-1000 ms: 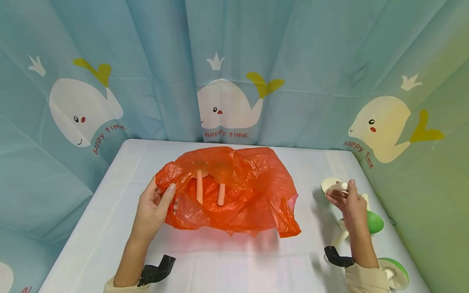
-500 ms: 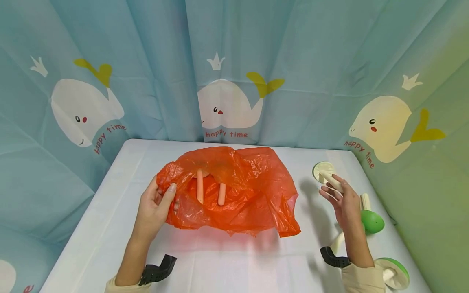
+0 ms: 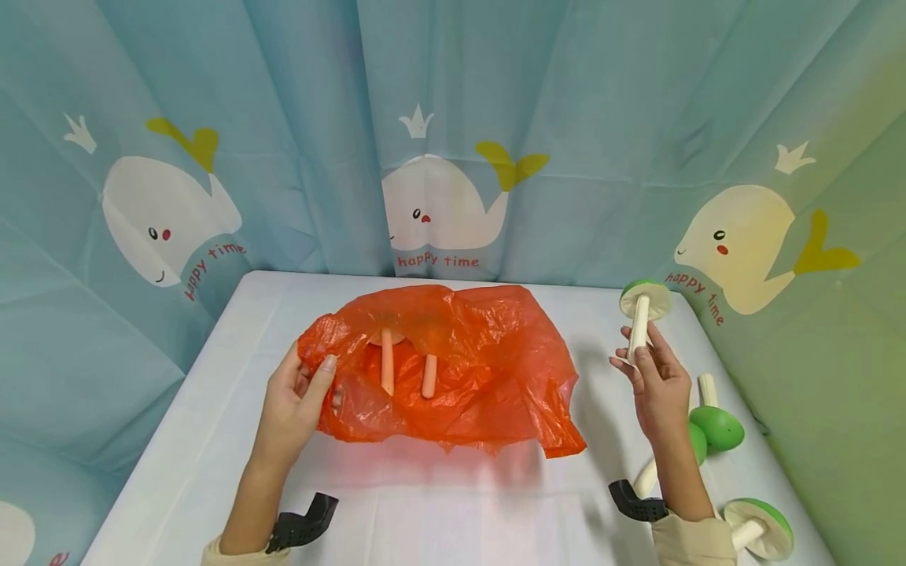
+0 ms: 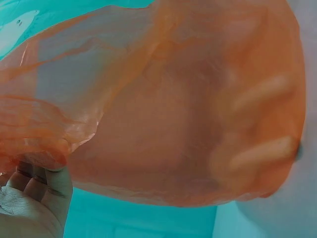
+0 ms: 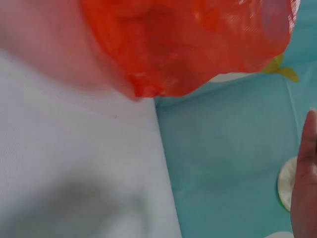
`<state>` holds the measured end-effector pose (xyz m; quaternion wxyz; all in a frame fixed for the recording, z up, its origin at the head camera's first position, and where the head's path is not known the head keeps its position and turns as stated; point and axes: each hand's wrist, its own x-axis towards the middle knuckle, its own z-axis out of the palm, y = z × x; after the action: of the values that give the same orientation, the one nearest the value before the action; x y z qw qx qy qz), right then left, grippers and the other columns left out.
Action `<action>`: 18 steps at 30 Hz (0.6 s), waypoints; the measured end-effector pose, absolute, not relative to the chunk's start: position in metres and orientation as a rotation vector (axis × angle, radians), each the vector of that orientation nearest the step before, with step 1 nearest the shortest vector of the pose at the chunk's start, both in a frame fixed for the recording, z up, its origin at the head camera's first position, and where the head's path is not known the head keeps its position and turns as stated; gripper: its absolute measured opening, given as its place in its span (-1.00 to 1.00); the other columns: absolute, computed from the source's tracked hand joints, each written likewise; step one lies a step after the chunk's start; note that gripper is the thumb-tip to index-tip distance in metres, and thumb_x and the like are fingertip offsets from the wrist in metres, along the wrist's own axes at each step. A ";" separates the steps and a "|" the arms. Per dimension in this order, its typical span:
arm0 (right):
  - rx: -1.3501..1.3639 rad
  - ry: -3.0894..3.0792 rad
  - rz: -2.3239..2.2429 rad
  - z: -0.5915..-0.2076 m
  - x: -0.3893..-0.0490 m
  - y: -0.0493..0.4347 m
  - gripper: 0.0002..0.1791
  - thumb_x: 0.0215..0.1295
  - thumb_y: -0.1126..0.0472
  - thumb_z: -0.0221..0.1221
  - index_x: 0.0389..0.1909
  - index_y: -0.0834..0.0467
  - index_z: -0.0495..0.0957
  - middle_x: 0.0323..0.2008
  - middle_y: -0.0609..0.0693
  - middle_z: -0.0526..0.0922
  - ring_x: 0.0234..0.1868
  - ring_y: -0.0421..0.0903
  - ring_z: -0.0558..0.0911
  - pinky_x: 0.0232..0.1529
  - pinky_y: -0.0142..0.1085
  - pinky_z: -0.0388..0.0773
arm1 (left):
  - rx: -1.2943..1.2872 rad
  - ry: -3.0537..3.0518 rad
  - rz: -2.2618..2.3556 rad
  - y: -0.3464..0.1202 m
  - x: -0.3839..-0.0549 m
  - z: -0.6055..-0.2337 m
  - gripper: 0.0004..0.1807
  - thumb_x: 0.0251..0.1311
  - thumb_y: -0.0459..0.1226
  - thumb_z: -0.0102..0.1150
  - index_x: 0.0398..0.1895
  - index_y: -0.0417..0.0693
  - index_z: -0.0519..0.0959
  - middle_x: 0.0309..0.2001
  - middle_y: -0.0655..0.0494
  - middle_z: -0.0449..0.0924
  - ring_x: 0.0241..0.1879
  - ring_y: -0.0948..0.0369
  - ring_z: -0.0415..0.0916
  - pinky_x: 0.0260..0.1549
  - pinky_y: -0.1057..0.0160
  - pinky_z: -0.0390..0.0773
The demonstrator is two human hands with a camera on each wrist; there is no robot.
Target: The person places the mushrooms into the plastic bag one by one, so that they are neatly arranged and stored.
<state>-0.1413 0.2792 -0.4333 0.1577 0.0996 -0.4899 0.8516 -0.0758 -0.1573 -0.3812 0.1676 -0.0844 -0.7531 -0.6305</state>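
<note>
My left hand [image 3: 300,393] grips the left edge of a red plastic bag [image 3: 488,330], whose mouth gapes toward me. Two pale stems [image 3: 387,362] show inside the bag; in the left wrist view two long shapes [image 4: 262,153] show through its film. Over the right side of the table, my right hand [image 3: 658,381] pinches the stem of a toy mushroom [image 3: 639,322] between thumb and fingers. Its green-edged cap points up and away, underside toward me. At the right edge of the right wrist view, part of that hand [image 5: 304,193] appears beside the pale cap [image 5: 287,183].
More green-capped toy mushrooms lie at the table's right side: one [image 3: 722,428] beyond my right forearm, another [image 3: 697,442] partly behind that forearm, and one [image 3: 760,531] near the front. Blue curtains [image 3: 453,94] with whale prints surround the white table [image 3: 439,519].
My right hand has lifted the mushroom and turned it from lying sideways to cap-up, moving it slightly away from me. The left hand and the bag have stayed nearly still.
</note>
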 end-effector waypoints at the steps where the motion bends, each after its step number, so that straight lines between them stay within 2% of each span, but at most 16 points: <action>1: 0.308 -1.403 2.433 -0.433 -0.141 0.278 -0.43 0.36 0.53 -0.10 0.38 0.39 0.05 0.05 0.27 0.51 -0.21 0.01 0.62 -0.14 -0.23 0.58 | -0.240 -2.144 -1.789 -0.158 -0.076 -0.381 -0.60 0.31 -0.43 0.00 0.19 -0.32 0.29 -0.04 -0.10 0.47 -0.26 0.22 0.54 -0.32 0.32 0.61; 6: 0.390 -1.372 2.450 -0.424 -0.136 0.275 -0.37 0.32 0.63 -0.18 0.40 0.29 0.03 0.16 0.26 0.43 -0.10 0.05 0.62 -0.09 -0.22 0.56 | -0.256 -2.136 -1.798 -0.158 -0.076 -0.381 -0.60 0.31 -0.44 0.00 0.19 -0.33 0.29 -0.04 -0.06 0.47 -0.23 0.21 0.54 -0.31 0.30 0.62; 11: 0.521 -1.446 2.399 -0.410 -0.131 0.267 -0.38 0.33 0.63 -0.21 0.40 0.31 0.02 0.19 0.25 0.40 -0.03 0.06 0.60 -0.02 -0.18 0.52 | -0.245 -2.144 -1.791 -0.158 -0.075 -0.382 -0.60 0.31 -0.43 0.00 0.19 -0.33 0.29 -0.03 -0.08 0.47 -0.22 0.26 0.53 -0.29 0.34 0.60; 18: 0.728 -1.463 2.272 -0.392 -0.121 0.246 -0.45 0.30 0.66 -0.25 0.34 0.47 0.04 0.06 0.36 0.39 -0.04 0.11 0.55 -0.02 -0.13 0.53 | -0.239 -2.137 -1.789 -0.158 -0.074 -0.382 -0.60 0.31 -0.43 -0.01 0.19 -0.33 0.29 -0.05 -0.11 0.47 -0.28 0.23 0.54 -0.32 0.34 0.61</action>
<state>-0.1209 0.2459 -0.3922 0.1706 0.2564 -0.5150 0.8000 -0.0743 -0.1577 -0.3822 0.1714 -0.0841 -0.7526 -0.6302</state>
